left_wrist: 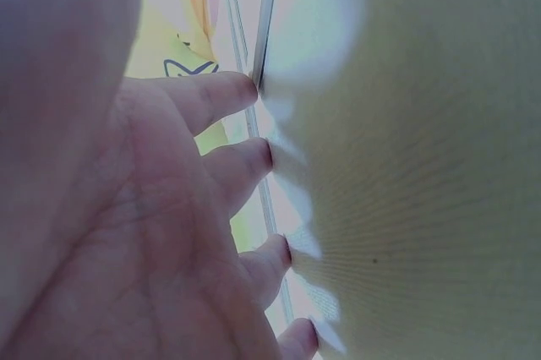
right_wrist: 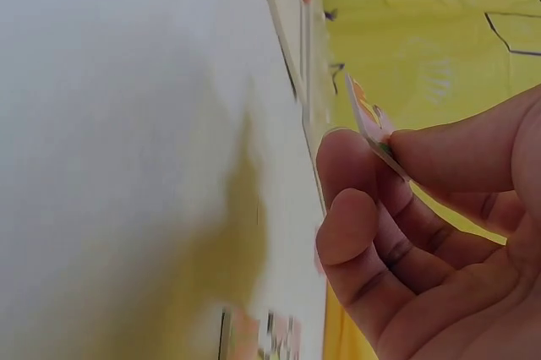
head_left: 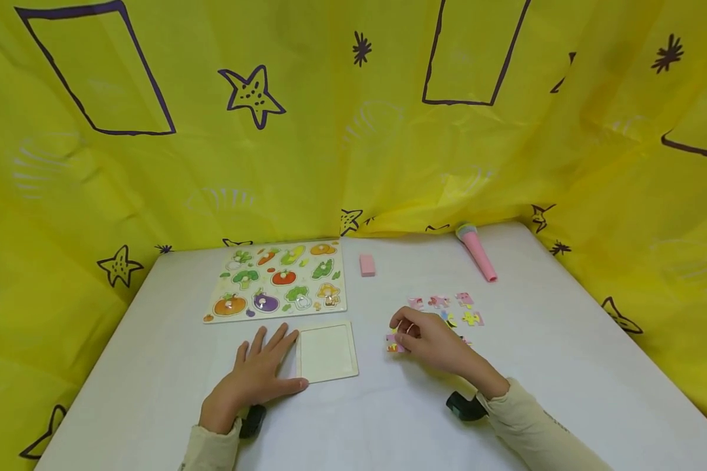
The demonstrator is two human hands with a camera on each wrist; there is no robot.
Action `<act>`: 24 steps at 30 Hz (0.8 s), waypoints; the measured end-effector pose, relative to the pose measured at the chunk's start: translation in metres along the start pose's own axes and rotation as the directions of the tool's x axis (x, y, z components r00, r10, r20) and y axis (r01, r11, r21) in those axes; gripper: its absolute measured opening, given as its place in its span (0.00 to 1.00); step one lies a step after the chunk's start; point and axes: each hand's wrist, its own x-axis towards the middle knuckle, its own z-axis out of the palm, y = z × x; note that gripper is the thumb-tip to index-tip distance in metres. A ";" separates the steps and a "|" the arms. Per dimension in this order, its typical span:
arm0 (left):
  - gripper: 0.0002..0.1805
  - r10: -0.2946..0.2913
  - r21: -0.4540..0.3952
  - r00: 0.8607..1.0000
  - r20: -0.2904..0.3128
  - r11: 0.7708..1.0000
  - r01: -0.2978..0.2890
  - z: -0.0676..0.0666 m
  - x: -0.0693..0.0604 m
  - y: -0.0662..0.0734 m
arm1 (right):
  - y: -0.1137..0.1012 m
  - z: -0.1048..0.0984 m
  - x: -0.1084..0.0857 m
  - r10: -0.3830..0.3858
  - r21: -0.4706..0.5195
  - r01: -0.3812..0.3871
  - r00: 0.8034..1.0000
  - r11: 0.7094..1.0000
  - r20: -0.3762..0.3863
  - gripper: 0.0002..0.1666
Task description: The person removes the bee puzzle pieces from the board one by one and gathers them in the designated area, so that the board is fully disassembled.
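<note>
Spread flat on the white table, my left hand (head_left: 259, 374) has its fingers apart, the index fingertip and thumb touching the left edge of a square pale puzzle frame (head_left: 328, 352). My right hand (head_left: 435, 340) is raised a little above the table, right of the frame. Between its thumb and index finger it pinches a small puzzle piece (right_wrist: 372, 126), seen nearly edge-on in the right wrist view. Other pink and yellow pieces (head_left: 472, 318) lie around and beyond that hand, some partly hidden by it.
A vegetable puzzle board (head_left: 283, 277) lies behind my left hand and the frame. A pink block (head_left: 367, 265) sits to its right. Farther right, a pink toy microphone (head_left: 478, 254) lies near the yellow curtain (head_left: 306, 176) around the table.
</note>
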 end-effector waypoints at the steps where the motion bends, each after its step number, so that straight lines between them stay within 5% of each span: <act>1: 0.54 -0.002 -0.002 1.000 0.001 1.000 0.002 0.000 0.000 0.000 | 0.002 -0.003 -0.003 0.001 -0.004 -0.001 1.000 1.000 -0.007 0.05; 10: 0.55 0.001 -0.004 1.000 0.005 1.000 -0.001 0.002 0.000 0.000 | 0.019 -0.030 -0.027 0.086 0.025 -0.084 0.995 0.996 -0.060 0.08; 24: 0.55 0.002 0.018 1.000 0.023 1.000 -0.003 -0.001 0.000 -0.002 | 0.036 -0.068 -0.065 0.151 -0.067 -0.166 0.971 0.984 -0.183 0.10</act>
